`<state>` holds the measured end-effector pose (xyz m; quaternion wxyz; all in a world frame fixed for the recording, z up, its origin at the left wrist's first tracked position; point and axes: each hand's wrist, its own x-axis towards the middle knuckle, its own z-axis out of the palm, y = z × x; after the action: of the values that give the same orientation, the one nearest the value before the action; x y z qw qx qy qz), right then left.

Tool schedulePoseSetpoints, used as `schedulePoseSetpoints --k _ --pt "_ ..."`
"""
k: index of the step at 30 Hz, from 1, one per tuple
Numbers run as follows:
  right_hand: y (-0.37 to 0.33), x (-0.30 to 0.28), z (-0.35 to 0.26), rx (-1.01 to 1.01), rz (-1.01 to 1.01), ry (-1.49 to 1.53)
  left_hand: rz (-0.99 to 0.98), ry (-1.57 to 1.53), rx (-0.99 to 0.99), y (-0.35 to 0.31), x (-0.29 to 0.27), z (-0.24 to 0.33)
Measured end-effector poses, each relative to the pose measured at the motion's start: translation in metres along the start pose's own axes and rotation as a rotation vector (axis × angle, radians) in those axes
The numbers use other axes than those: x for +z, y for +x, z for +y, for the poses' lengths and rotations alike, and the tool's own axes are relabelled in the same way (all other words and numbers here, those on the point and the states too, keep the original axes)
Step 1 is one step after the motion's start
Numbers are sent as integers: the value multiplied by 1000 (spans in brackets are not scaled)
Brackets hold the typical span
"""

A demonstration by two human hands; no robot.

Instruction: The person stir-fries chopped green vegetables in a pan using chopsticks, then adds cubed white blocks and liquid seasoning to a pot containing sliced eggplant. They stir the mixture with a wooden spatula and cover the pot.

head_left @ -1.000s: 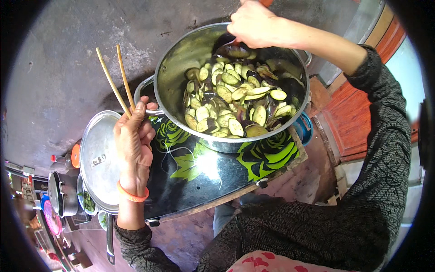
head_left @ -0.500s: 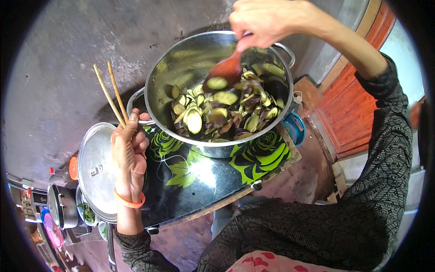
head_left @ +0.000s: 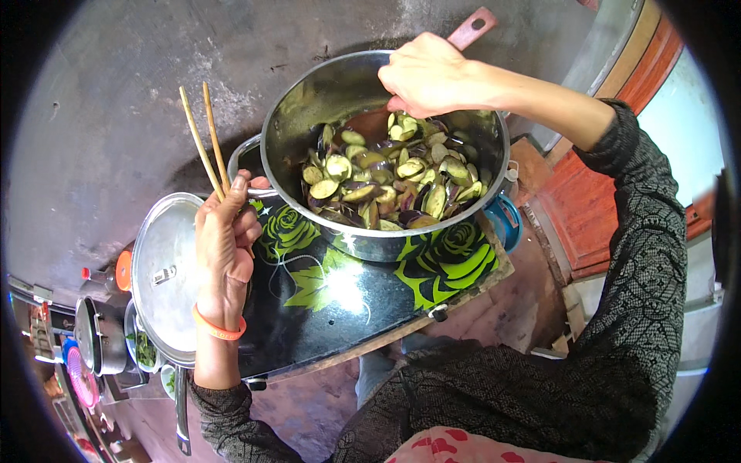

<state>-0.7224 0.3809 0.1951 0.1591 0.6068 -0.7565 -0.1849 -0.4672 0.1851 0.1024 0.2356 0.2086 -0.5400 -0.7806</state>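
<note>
A large steel pot [head_left: 370,222] stands on a black glass gas stove [head_left: 309,339] patterned with green flowers. Inside it lies a heap of sliced eggplant [head_left: 417,174] with purple skin and pale green flesh. My right hand [head_left: 424,76] grips a reddish-brown spatula [head_left: 472,28]; its handle sticks out past the far rim and its blade is down among the slices, partly hidden. Closed around a pair of wooden chopsticks [head_left: 202,143], my left hand [head_left: 224,239] is at the pot's left handle [head_left: 239,158], its fingers by the handle. The chopsticks point up and away.
Left of the stove is a round metal lid [head_left: 166,270] above a long-handled pan [head_left: 182,417]. Farther left are a dark pot [head_left: 104,339], a bowl of green leaves [head_left: 145,351] and a pink basket [head_left: 82,378]. A blue plastic item [head_left: 503,222] sits right of the pot.
The spatula has gone from a raised slant over the slices to lower among them at the far side, its handle now tipped away. My right hand has dropped nearer the pot's rim.
</note>
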Motion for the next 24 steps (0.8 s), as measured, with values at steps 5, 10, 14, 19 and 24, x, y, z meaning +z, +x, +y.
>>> schedulePoseSetpoints --k 5,10,14,19,24 --pt "-26 -63 19 21 -1 -92 50 -7 -5 4 0 2" --pt "-13 -16 19 -182 5 -462 44 -11 2 7 0 -1" --pt "-30 0 21 -85 -486 -252 61 -35 34 5 1 -6" --pt "-33 -21 22 -51 -607 -11 51 -67 50 1 3 -9" --pt "-40 -2 6 -10 -789 275 55 -75 51 1 4 -10"
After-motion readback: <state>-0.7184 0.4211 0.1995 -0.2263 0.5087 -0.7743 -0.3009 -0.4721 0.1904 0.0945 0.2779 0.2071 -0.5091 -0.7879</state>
